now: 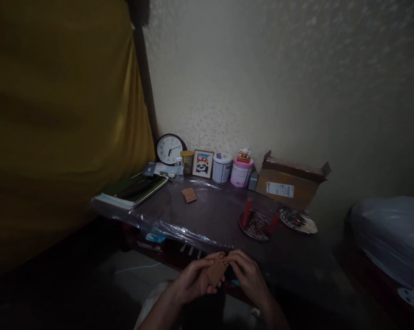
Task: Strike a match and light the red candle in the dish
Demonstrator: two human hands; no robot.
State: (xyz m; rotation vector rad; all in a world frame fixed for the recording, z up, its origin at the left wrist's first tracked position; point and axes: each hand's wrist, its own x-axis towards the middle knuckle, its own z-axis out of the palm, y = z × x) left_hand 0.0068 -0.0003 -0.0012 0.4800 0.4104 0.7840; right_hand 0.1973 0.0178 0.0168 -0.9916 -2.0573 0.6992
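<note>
In front of the table's near edge, my left hand (196, 279) is closed around a small flat brown packet (216, 272), about the size of a matchbox. My right hand (247, 273) meets it from the right, its thumb and index finger pinched at the packet's upper end. Something small and reddish (222, 256) shows there between the two hands; what the right fingers hold is too small to name. Similar brown packets (189, 195) lie on the plastic-covered table (207, 220).
Two red candles stand on a round plate (241, 224); the left candle (247, 211) is upright. Beside it, a dish (282, 222) holds burnt and pale sticks. Behind are a clock (169, 149), framed panda picture (202, 164), tins (222, 168) and cardboard box (285, 176). Books (131, 195) lie left.
</note>
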